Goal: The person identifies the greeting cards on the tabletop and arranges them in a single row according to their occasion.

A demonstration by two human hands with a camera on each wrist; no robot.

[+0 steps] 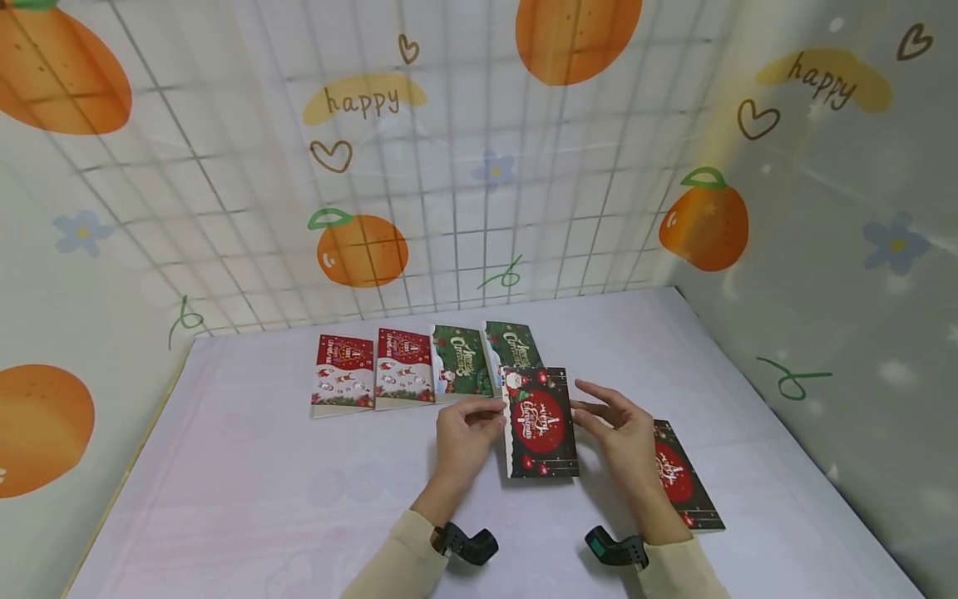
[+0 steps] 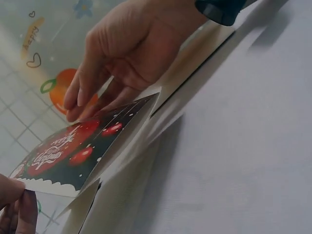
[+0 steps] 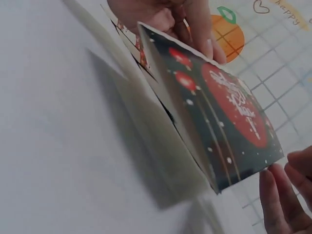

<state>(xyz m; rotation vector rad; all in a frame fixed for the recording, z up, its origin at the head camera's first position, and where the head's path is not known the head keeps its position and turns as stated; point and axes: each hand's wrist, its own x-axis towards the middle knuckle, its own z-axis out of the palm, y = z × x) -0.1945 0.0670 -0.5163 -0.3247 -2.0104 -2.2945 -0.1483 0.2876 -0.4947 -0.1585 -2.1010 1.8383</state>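
Observation:
A black Christmas card (image 1: 539, 423) with a red bauble print stands half open on the table, its cover lifted. My left hand (image 1: 494, 410) pinches the card's left edge between thumb and fingers. My right hand (image 1: 587, 408) has straight fingers that reach the card's right edge. In the left wrist view the card (image 2: 73, 151) tilts up with the right hand's fingers (image 2: 78, 97) against its far edge. The right wrist view shows the card's cover (image 3: 229, 112), the left hand (image 3: 165, 14) holding its top and my right fingertips (image 3: 280, 200) by its lower corner.
Behind the hands lies a row of cards: two red ones (image 1: 343, 374) (image 1: 404, 368) and two green ones (image 1: 460, 362) (image 1: 512, 343). A second black card (image 1: 677, 476) lies under my right wrist. The white table (image 1: 247, 491) is walled by orange-print panels.

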